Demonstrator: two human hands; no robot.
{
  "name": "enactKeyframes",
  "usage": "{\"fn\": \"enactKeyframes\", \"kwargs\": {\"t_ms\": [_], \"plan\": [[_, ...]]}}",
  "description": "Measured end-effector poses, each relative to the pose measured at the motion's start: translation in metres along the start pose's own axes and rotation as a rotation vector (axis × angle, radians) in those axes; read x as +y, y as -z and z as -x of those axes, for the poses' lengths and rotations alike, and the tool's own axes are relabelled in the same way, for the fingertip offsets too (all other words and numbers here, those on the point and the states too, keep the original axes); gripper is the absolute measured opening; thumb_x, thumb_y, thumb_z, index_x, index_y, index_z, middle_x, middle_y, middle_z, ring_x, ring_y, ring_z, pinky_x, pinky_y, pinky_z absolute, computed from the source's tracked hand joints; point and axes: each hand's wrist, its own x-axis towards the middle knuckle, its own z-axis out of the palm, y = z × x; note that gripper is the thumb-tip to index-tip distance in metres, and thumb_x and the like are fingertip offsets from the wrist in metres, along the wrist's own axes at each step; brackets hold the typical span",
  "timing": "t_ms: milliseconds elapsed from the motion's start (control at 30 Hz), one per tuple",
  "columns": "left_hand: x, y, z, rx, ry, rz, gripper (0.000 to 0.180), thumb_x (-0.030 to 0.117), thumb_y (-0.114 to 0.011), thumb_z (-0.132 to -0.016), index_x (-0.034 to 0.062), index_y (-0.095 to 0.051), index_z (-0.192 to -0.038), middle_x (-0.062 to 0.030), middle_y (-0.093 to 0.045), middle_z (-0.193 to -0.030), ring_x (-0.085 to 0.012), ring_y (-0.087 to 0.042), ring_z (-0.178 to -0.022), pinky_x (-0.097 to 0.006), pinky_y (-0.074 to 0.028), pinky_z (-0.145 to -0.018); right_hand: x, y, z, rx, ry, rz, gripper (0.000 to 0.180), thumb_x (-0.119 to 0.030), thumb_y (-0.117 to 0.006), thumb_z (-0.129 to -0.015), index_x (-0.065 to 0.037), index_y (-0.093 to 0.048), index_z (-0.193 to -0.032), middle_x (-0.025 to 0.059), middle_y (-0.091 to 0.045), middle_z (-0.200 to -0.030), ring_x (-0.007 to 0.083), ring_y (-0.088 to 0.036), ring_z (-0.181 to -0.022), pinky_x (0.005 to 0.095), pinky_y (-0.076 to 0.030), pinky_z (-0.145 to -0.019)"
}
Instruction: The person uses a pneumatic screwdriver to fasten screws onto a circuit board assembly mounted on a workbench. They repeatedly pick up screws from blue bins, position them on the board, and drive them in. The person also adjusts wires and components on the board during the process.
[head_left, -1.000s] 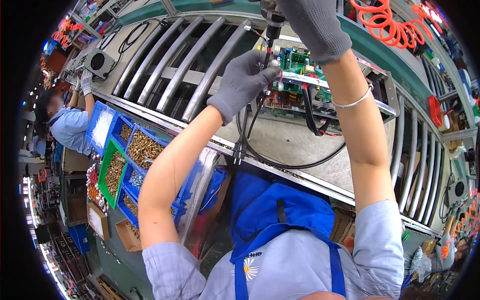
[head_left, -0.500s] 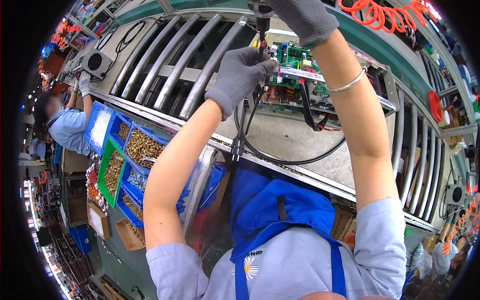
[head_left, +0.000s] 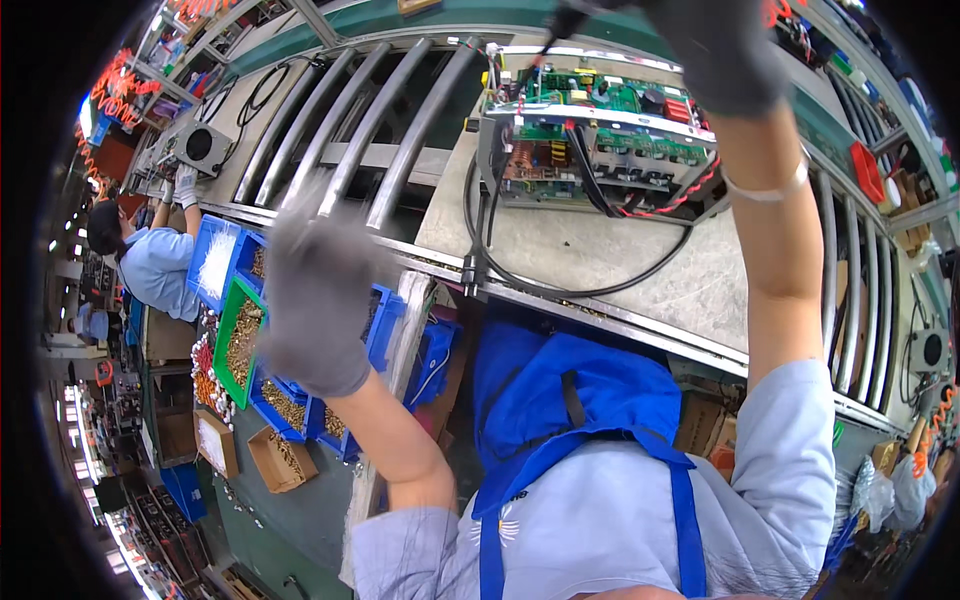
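Note:
My left hand (head_left: 318,300), in a grey knit glove, is over the blue parts bins (head_left: 380,325) at the left; motion smears its fingers. My right hand (head_left: 725,50), gloved alike and blurred, is up at the top edge. It grips a dark power screwdriver (head_left: 572,18), partly cut off by the frame, whose bit slants down toward the left end of an open electronic unit (head_left: 600,150). Green circuit boards (head_left: 615,92), a metal frame and black and red wires show in the unit. A black power cord (head_left: 600,293) loops in front of it, its plug (head_left: 470,275) hanging at the table edge.
Metal rollers (head_left: 340,130) run left of the worktable (head_left: 545,245). A green bin (head_left: 238,345) of brass screws and a cardboard box (head_left: 280,462) stand at the left. A co-worker (head_left: 155,260) handles a unit with a fan (head_left: 200,145) farther left.
My left hand has left the unit's left end and swung down-left over the bins. My right hand and screwdriver have shifted right, and the bit has come off the unit.

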Motion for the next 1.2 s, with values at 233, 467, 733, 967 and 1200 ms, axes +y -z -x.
{"fn": "enactKeyframes", "kwargs": {"t_ms": [233, 467, 733, 967, 1200], "plan": [[-0.056, -0.053, 0.035, -0.772, 0.230, -1.191, 0.058, 0.022, -0.075, -0.079, 0.0021, -0.058, -0.132, -0.0114, -0.069, -0.102, -0.0208, -0.064, -0.101, -0.037, -0.051, -0.088, -0.122, 0.071, 0.097, -0.196, -0.241, -0.217, 0.038, -0.019, -0.059, -0.091, 0.000, -0.047, -0.122, 0.0100, -0.054, -0.090, 0.0166, -0.046, -0.050, 0.0356, -0.042, -0.049], [-0.165, -0.147, 0.029, -0.259, 0.049, -0.636, 0.046, 0.033, -0.070, -0.083, 0.0053, -0.064, -0.120, -0.0163, -0.065, -0.116, -0.0311, -0.066, -0.098, -0.040, -0.053, -0.087, -0.151, 0.088, 0.234, 0.193, -0.476, 0.359, 0.039, -0.008, -0.062, -0.083, -0.003, -0.048, -0.120, 0.0110, -0.053, -0.086, 0.0162, -0.055, -0.055, 0.0335, -0.051, -0.053], [-0.210, -0.194, 0.011, -0.382, 0.215, -0.681, 0.028, 0.022, -0.070, -0.076, 0.0139, -0.068, -0.103, -0.0156, -0.064, -0.101, -0.0359, -0.064, -0.096, -0.046, -0.052, -0.080, -0.119, 0.110, 0.287, 0.476, -0.650, 0.410, 0.039, 0.002, -0.059, -0.080, -0.002, -0.051, -0.119, 0.0100, -0.059, -0.080, 0.0148, -0.058, -0.058, 0.0275, -0.049, -0.046], [-0.180, -0.199, 0.019, -0.350, 0.194, -0.742, 0.037, 0.010, -0.070, -0.071, 0.0081, -0.063, -0.108, -0.0172, -0.065, -0.097, -0.0358, -0.065, -0.091, -0.045, -0.053, -0.077, -0.102, 0.108, 0.303, 0.443, -0.711, 0.329, 0.039, -0.006, -0.061, -0.083, -0.002, -0.050, -0.120, 0.0087, -0.055, -0.094, 0.0155, -0.057, -0.061, 0.0315, -0.050, -0.056], [-0.172, -0.176, 0.028, -0.306, 0.649, 0.631, 0.038, 0.005, -0.065, -0.081, 0.0045, -0.058, -0.118, -0.0095, -0.064, -0.095, -0.0220, -0.063, -0.074, -0.033, -0.052, -0.068, -0.103, 0.096, 0.308, 0.338, -0.718, 0.395, 0.040, -0.010, -0.060, -0.084, -0.006, -0.049, -0.122, 0.0082, -0.053, -0.097, 0.0161, -0.057, -0.065, 0.0325, -0.050, -0.061]]}}
